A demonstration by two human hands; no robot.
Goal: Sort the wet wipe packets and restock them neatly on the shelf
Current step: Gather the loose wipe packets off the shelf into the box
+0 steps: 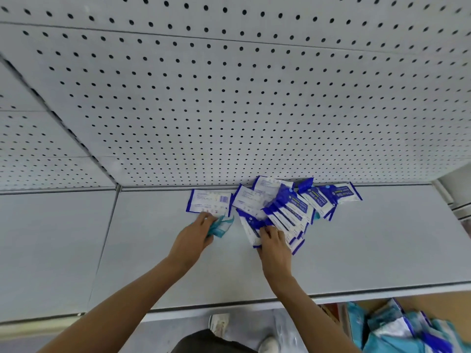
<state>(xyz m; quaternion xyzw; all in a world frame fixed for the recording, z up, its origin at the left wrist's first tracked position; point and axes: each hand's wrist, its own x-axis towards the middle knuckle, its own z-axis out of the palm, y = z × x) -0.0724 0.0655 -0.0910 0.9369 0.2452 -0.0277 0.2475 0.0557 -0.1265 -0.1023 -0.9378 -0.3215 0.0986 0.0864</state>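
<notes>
Person, seen from above. Both forearms (142, 284) bare, no sleeves, watch or jewellery visible on wrists or on the left hand (192, 238) or right hand (275, 248). Dark garment (204, 342) at lower edge, black or charcoal. Footwear: pale, whitish shoes (219, 324), one with grey trim; finer detail blurred.

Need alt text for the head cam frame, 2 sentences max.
Two bare hands work on a white shelf backed by pegboard: the left hand grips a teal packet, the right hand holds blue-and-white packets at the near edge of a loose pile. One packet lies apart, back side up, left of the pile.
</notes>
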